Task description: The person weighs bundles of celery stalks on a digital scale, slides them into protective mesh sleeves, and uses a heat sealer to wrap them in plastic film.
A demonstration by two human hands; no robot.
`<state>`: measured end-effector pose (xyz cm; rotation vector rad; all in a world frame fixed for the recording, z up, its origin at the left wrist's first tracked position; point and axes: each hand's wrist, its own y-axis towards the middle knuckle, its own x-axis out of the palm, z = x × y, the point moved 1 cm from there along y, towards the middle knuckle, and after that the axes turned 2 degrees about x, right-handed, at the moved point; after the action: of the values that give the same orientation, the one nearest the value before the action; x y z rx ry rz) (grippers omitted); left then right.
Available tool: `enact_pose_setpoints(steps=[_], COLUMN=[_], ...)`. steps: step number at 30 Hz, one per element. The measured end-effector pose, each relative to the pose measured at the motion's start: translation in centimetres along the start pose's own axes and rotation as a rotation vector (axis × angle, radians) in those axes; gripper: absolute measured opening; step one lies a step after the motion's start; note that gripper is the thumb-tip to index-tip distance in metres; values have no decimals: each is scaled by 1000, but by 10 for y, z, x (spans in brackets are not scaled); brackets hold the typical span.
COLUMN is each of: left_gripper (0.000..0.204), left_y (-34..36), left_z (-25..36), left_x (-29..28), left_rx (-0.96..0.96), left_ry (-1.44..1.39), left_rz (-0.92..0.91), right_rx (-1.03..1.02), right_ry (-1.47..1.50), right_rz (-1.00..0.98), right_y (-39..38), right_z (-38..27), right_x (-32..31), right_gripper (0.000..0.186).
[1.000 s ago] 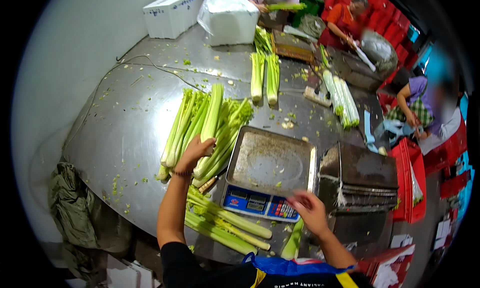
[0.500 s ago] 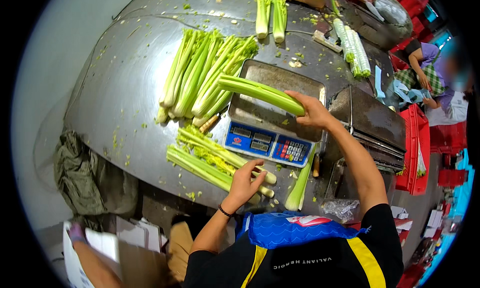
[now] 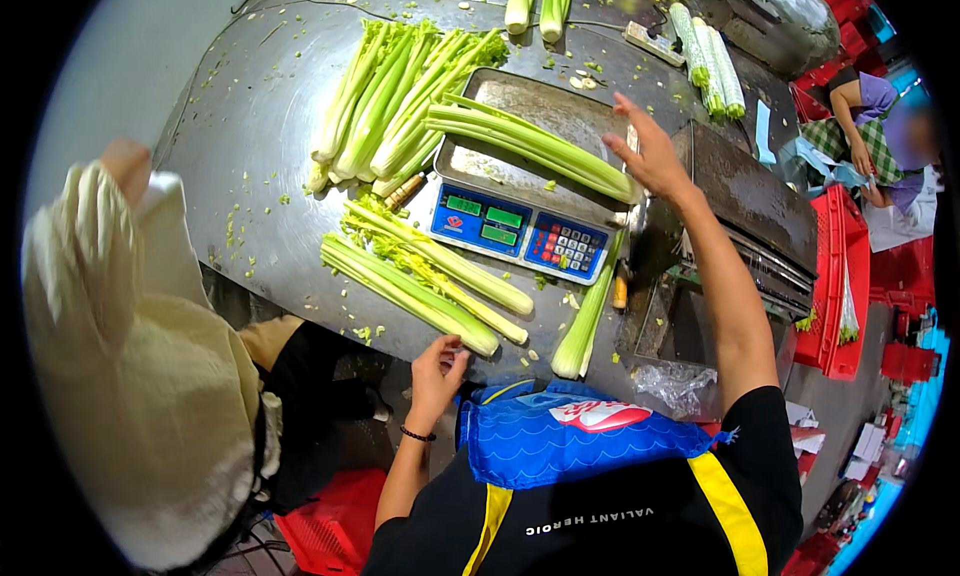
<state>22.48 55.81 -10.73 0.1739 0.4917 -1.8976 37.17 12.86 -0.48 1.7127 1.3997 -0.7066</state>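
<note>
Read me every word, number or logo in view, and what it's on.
Shirt: pale lettering, upside down; wording not copied here.
Apron: red-and-white logo, bent by folds, unclear.
Scale: small red logo, too small to read.
Displays: lit, digits too small to read surely.
Keypad: key marks too small.

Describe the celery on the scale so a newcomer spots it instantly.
On the metal table, find the blue-fronted scale. Its tray holds one celery bunch, lying slantwise, thick end beside the wearer's right hand. Unlike the celery heap at left, it lies on the scale, not the table.
</note>
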Motion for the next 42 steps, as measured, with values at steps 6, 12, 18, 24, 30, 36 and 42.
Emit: enact_pose_setpoints(steps=[6,12,18,24,30,36,42], left_gripper=[29,29,29,26,28,26,22], left_y=[-4,-6,-7,2,11,18,25], left_z=[-9,-17,-29,-39,-34,-33,-19], left_x=[-8,-12,-15,-19,-27,-23,-10], left_rx=[-57,-52,-74,-64,-57,-9,30], left_ry=[-8,-19,-17,-17,-9,-15,41], left_rz=[-4,-10,-4,25,-6,-54,-119], right_rx=[88,62,-24,2,-65,24,800], right_ry=[45,37,-75,-196,-276,-41,-204], right_rz=[29,10,-91,-176,-118,104,-316], right_y=[-14,-11,6,11,9,-23,-211], right_z=[3,-6,-18,-7,-18,-55,-91], right_x=[-11,14,59,88,97,53,99], right_gripper=[67,64,66,78,81,56,76])
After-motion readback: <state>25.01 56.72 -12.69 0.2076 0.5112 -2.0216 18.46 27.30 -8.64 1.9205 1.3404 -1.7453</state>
